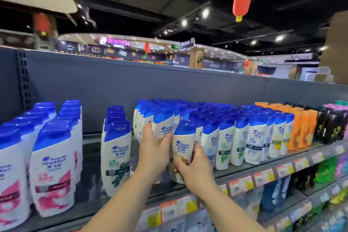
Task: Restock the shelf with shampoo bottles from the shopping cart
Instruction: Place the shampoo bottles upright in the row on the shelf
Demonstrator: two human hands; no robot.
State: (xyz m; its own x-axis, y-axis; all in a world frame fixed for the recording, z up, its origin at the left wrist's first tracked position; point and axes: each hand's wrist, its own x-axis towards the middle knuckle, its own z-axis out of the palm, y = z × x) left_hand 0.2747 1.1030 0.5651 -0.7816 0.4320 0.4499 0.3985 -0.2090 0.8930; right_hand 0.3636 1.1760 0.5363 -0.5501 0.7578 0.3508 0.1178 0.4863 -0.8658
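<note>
Both hands on the shelf (244, 170), near its front edge. My left hand (154, 149) wraps one white shampoo bottle (163, 128), fingers curled behind it; my right hand (195, 165) clasps a second bottle (183, 145) low on its gold label, apparently to seat both upright in that row. Packed blue-capped rows (226, 124) crowd the right side; a green-label row (115, 149) stands left across a gap. Cart not in view.

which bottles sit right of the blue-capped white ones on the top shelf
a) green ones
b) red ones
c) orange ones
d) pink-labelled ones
c: the orange bottles stand directly to the right of the blue-capped white bottles on the top shelf, with dark bottles beyond them.
</note>
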